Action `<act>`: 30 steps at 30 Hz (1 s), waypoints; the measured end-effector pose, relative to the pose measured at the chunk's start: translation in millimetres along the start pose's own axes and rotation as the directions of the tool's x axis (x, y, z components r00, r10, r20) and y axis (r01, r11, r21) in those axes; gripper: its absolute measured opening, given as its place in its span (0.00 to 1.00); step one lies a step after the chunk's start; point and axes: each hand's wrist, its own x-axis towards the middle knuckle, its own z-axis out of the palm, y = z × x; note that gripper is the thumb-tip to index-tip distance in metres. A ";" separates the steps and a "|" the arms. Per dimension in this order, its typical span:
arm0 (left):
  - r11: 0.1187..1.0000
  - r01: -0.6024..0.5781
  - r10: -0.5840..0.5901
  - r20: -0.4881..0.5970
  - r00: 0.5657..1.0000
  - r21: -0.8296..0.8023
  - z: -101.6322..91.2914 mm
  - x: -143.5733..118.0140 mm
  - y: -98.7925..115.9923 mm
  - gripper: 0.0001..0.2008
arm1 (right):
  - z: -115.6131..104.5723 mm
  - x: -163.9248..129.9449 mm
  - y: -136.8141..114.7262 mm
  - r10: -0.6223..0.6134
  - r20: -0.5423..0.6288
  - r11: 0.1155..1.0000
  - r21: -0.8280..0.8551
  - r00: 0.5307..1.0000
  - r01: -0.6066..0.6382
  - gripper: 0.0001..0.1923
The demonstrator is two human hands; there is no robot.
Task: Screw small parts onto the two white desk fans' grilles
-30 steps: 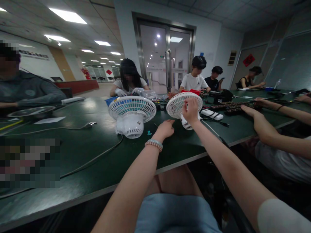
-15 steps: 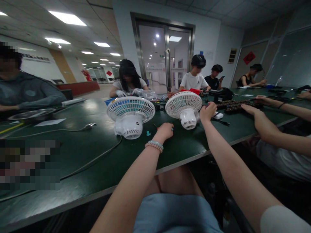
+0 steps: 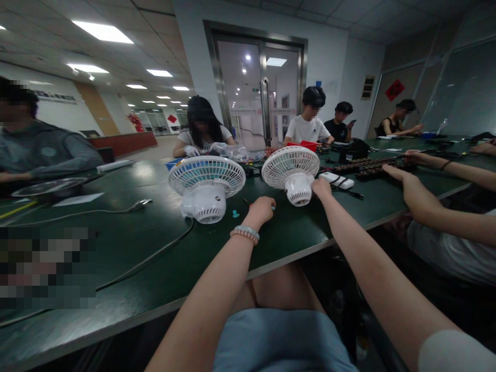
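Right hand (image 3: 321, 187) has pulled back from the white box to the right fan (image 3: 292, 171) at frame centre on the bench (image 3: 127, 243), touching its motor housing; grip state unclear. Left hand (image 3: 261, 209) is curled shut around a small tool.

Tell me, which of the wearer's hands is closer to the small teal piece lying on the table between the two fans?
Left. The left hand rests on the table just right of the small teal piece. The right hand is farther right, at the right fan.
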 end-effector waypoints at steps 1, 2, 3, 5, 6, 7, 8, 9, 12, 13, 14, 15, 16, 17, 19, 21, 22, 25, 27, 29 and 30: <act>1.000 -0.004 0.004 -0.008 1.000 -0.004 0.6 -0.2 -0.7 0.13 | 0.6 0.2 0.4 0.001 0.000 1.000 0.002 1.000 -0.001 0.20; 1.000 -0.005 0.005 -0.016 1.000 -0.011 1.2 -0.4 -1.3 0.13 | 1.0 0.2 0.7 0.002 0.001 1.000 0.006 1.000 -0.002 0.20; 1.000 -0.006 0.006 -0.029 1.000 -0.018 1.5 -0.6 -1.6 0.12 | 1.2 0.0 0.9 0.004 0.001 1.000 0.010 1.000 -0.004 0.20; 1.000 -0.009 0.008 -0.058 0.998 -0.029 1.5 -0.9 -1.0 0.11 | 1.0 -0.9 0.8 0.004 0.001 1.000 0.017 1.000 -0.004 0.20; 0.999 -0.008 0.005 -0.075 0.997 -0.036 1.1 -0.8 0.0 0.11 | 0.8 -1.7 0.5 0.002 0.000 1.000 0.020 1.000 -0.002 0.20; 0.999 -0.002 -0.002 -0.093 0.996 -0.046 0.4 -0.6 1.5 0.11 | 0.6 -2.8 0.1 0.000 0.000 1.000 0.021 1.000 0.000 0.20; 0.998 0.003 -0.010 -0.114 0.993 -0.062 -0.5 -0.2 3.4 0.11 | 0.4 -4.2 -0.4 -0.003 0.001 1.000 0.020 1.000 0.002 0.20; 0.997 0.005 -0.017 -0.138 0.990 -0.083 -1.5 0.4 5.5 0.11 | 0.3 -5.6 -1.0 -0.005 0.001 1.000 0.018 1.000 0.005 0.20; 0.987 -0.007 -0.031 -0.233 0.972 -0.163 -4.6 2.0 12.1 0.11 | -1.5 -9.8 -3.7 -0.016 -0.004 1.000 0.006 1.000 0.016 0.20; 0.983 -0.016 -0.034 -0.262 0.965 -0.185 -5.6 2.1 13.9 0.11 | -3.6 -11.0 -5.3 -0.023 -0.005 1.000 0.001 1.000 0.023 0.19; 0.979 -0.023 -0.037 -0.283 0.958 -0.204 -6.6 2.0 15.4 0.11 | -6.9 -12.4 -7.2 -0.030 -0.004 1.000 -0.004 1.000 0.030 0.19; 0.975 -0.026 -0.041 -0.295 0.955 -0.221 -7.6 1.6 16.4 0.11 | -11.7 -14.6 -9.3 -0.036 0.001 0.999 -0.011 0.999 0.036 0.18; 0.972 -0.028 -0.046 -0.301 0.953 -0.235 -8.6 0.9 17.0 0.11 | -18.0 -18.2 -11.4 -0.048 -0.008 0.999 -0.015 0.999 0.048 0.18; 0.969 -0.025 -0.052 -0.301 0.952 -0.247 -9.5 0.1 17.1 0.11 | -25.2 -24.4 -13.1 -0.065 -0.027 0.998 -0.017 0.998 0.064 0.17; 0.966 -0.012 -0.070 -0.303 0.951 -0.260 -10.9 -1.6 16.0 0.11 | -39.7 -47.9 -13.4 -0.183 -0.236 0.982 0.000 0.954 0.188 0.16; 0.965 -0.002 -0.084 -0.316 0.945 -0.261 -11.3 -2.5 13.9 0.11 | -47.0 -90.8 -7.2 -0.316 -0.502 0.925 0.027 0.805 0.380 0.18; 0.966 -0.001 -0.087 -0.327 0.941 -0.260 -11.1 -2.6 12.8 0.11 | -45.5 -119.1 -1.5 -0.366 -0.556 0.888 0.031 0.746 0.458 0.18; 0.964 -0.022 -0.078 -0.360 0.930 -0.265 -9.6 -1.7 9.9 0.10 | -18.5 -214.8 20.7 -0.687 -0.298 0.681 0.053 0.662 0.731 0.19; 0.962 -0.026 -0.078 -0.366 0.927 -0.271 -8.8 -1.1 8.7 0.11 | 10.9 -266.7 34.3 -0.936 0.180 0.333 0.175 0.302 0.927 0.17; 0.960 -0.025 -0.082 -0.362 0.929 -0.280 -8.7 -1.2 7.9 0.11 | 38.6 -293.4 43.6 -0.918 0.393 0.071 0.310 -0.060 0.948 0.15; 0.958 -0.025 -0.083 -0.360 0.929 -0.285 -8.9 -1.5 7.4 0.11 | 49.5 -296.5 46.2 -0.895 0.441 0.085 0.307 -0.063 0.948 0.15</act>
